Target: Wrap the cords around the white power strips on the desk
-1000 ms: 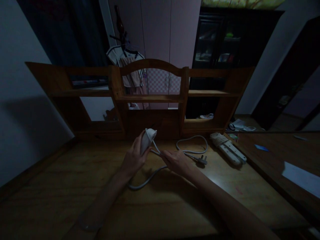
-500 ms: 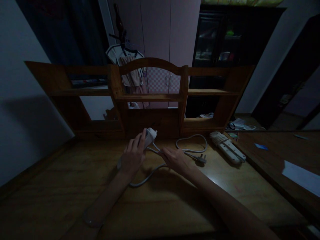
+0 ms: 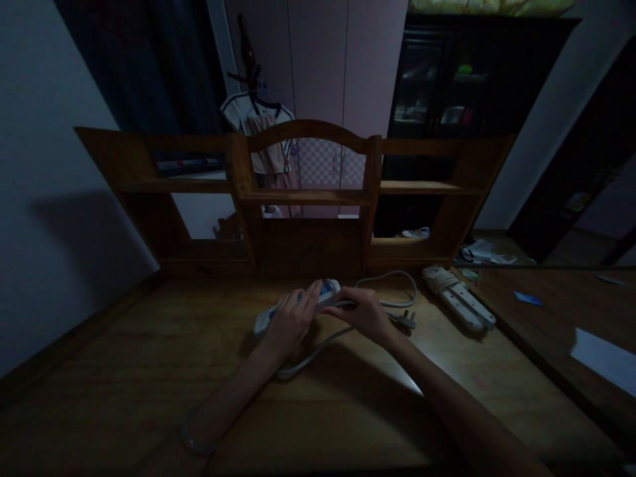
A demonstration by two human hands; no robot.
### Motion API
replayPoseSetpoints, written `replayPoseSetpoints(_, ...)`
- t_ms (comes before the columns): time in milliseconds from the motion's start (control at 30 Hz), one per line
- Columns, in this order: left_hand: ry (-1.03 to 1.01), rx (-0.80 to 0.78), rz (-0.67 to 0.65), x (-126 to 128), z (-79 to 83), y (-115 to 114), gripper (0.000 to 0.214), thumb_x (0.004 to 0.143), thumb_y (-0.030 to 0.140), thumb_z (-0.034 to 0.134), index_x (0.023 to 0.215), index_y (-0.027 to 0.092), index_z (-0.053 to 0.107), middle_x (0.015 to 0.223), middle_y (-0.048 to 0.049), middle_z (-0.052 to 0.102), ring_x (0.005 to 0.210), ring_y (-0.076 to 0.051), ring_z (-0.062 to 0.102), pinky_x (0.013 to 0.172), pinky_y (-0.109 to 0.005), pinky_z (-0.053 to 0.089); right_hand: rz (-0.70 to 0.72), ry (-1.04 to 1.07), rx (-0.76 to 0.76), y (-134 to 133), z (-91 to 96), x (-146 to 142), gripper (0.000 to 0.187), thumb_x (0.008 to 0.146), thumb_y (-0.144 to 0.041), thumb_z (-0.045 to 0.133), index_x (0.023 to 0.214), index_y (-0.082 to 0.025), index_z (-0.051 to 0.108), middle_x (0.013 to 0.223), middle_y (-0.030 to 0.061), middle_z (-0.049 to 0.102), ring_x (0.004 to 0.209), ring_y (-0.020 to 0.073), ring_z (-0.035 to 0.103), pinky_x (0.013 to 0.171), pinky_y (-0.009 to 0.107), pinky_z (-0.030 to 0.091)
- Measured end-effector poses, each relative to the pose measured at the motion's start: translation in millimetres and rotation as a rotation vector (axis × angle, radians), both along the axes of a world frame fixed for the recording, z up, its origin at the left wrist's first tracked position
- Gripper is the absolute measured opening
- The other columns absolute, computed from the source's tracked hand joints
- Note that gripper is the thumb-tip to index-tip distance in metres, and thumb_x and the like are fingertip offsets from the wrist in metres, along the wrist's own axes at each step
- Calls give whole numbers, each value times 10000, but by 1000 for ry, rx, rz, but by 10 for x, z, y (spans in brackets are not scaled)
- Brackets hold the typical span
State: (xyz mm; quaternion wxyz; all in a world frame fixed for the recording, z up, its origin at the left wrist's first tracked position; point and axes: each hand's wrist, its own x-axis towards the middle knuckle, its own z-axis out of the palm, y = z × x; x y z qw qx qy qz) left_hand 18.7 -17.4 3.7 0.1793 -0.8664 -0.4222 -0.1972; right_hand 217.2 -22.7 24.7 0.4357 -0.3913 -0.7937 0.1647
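Note:
A white power strip [image 3: 262, 322] with blue socket faces lies slantwise over the wooden desk. Across its middle is my left hand [image 3: 293, 315], fingers wrapped over the top and gripping it. My right hand [image 3: 365, 311] is closed in a pinch on the grey power cord [image 3: 322, 346] close to the strip's right end. One part of that cord bends below the strip, and another loops behind my right hand. The three-pin plug [image 3: 405, 320] rests on the desk just right of that hand.
A second power strip [image 3: 460, 299], its cord wound round one end, lies on the right of the desk. Behind stands a wooden shelf unit [image 3: 305, 197]. On the adjoining surface are a blue card [image 3: 527, 299] and a white paper [image 3: 603, 358].
The power strip has turned from edge-up to show its blue sockets, and its raised end has come down. My right hand has moved up to the cord by the strip's end.

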Motion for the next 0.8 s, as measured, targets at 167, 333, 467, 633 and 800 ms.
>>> replayPoseSetpoints(167, 58, -62, -141, 76, -68, -26, 539, 888, 124, 389, 1413, 143, 267, 1223, -147, 547, 1020, -246, 522, 891, -390, 424, 33, -31, -39, -28, 202, 108, 326, 734, -488, 684, 737, -176, 594, 618, -26, 548, 550, 87, 453, 530, 195, 332)
replayPoseSetpoints(333, 26, -127, -386, 247, -38, -192, 509, 898, 109, 366, 1395, 186, 286, 1201, -138, 553, 1105, -255, 520, 919, -402, 440, 5, 61, -173, 20, 376, 207, 378, 738, -539, 654, 706, -171, 579, 551, -46, 467, 507, 77, 395, 471, 195, 281)
replayPoseSetpoints(467, -150, -235, -505, 292, -54, -324, 630, 849, 174, 464, 1420, 227, 205, 1184, -133, 565, 1050, -245, 566, 868, -387, 489, 79, 135, -506, 122, 372, 257, 469, 767, -613, 573, 664, -156, 575, 531, -44, 443, 468, 71, 393, 434, 188, 273)
replayPoseSetpoints(633, -425, -205, -474, 152, -178, -298, 717, 839, 244, 465, 1457, 240, 102, 1310, -157, 506, 1200, -266, 499, 946, -423, 466, 155, 344, -828, 232, 105, 172, 540, 787, -668, 492, 614, -156, 513, 523, -48, 406, 423, 57, 347, 403, 184, 243)
replayPoseSetpoints(800, -761, -255, -161, 53, -178, -147, 551, 854, 313, 490, 1380, 279, 329, 1265, -117, 560, 1171, -286, 529, 944, -447, 458, 182, 551, -831, 254, -114, -15, 554, 826, -678, 414, 621, -168, 483, 490, -59, 342, 415, 59, 286, 406, 197, 216)
